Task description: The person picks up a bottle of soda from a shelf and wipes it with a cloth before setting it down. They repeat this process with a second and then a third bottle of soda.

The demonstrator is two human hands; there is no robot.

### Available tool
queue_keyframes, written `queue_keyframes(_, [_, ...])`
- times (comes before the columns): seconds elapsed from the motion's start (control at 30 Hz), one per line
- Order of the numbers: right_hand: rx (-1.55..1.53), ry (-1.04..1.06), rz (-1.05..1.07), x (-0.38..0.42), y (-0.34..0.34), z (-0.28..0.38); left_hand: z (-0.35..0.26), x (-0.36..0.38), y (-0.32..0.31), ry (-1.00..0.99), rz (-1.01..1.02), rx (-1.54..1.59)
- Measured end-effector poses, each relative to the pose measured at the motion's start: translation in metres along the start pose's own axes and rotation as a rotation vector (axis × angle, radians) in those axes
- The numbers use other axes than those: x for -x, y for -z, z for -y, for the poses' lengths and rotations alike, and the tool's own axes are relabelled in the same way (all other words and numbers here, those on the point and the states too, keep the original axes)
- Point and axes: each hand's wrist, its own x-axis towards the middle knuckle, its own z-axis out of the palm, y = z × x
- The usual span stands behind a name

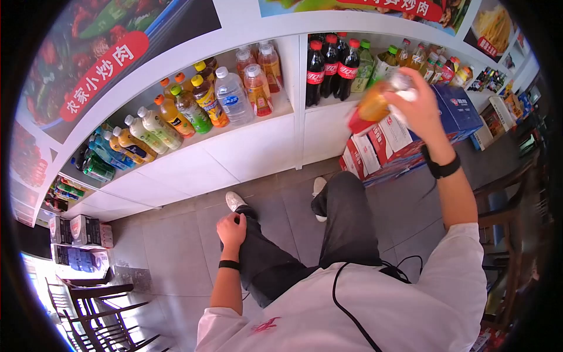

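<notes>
Gripping a bottle point(370, 108), which is slanting to its lower left: right hand point(413, 101); resting on a leg point(253, 249), closure unclear: left hand point(232, 231).

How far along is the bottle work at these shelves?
Looks done: cola bottles and the water bottle stand upright on the shelves, beside other drinks. In hand: an amber-and-red bottle, motion-blurred, in the right hand; the left hand rests on the leg. Left: at least that bottle, not set down yet. Can't tell whether it's coming off or going on, or the total count.
</notes>
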Motion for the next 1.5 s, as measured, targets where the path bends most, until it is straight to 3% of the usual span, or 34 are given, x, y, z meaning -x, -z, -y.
queue_keyframes(0.17, [0.240, 0.205, -0.005, -0.021, -0.081, 0.016, -0.006, 0.003, -0.004, -0.007, -0.047, 0.022])
queue_keyframes(0.47, [0.482, 0.272, -0.074, -0.080, -0.200, -0.021, 0.004, 0.006, -0.001, -0.026, -0.093, 0.063])
queue_keyframes(0.73, [0.608, 0.290, -0.125, -0.085, -0.230, -0.045, 0.008, 0.007, -0.002, -0.014, -0.103, 0.083])
queue_keyframes(0.93, [0.596, 0.311, -0.185, -0.083, -0.240, -0.057, -0.001, -0.003, 0.011, -0.087, 0.126, 0.035])
queue_keyframes(1.03, [0.571, 0.340, -0.224, -0.083, -0.244, -0.060, -0.029, -0.038, 0.025, -0.041, 0.218, 0.402])
queue_keyframes(1.17, [0.543, 0.343, -0.274, -0.086, -0.250, -0.063, -0.122, -0.135, 0.086, -0.522, -0.126, 0.313])
queue_keyframes(1.27, [0.507, 0.338, -0.254, -0.081, -0.249, -0.054, -0.195, -0.209, 0.119, -0.709, -0.418, 0.003])
queue_keyframes(1.37, [0.523, 0.358, -0.172, -0.082, -0.246, -0.057, -0.232, -0.272, 0.101, -0.790, -0.611, -0.294])
queue_keyframes(1.5, [0.500, 0.314, 0.014, -0.077, -0.235, -0.056, -0.244, -0.299, 0.071, -0.666, -0.558, -0.495])
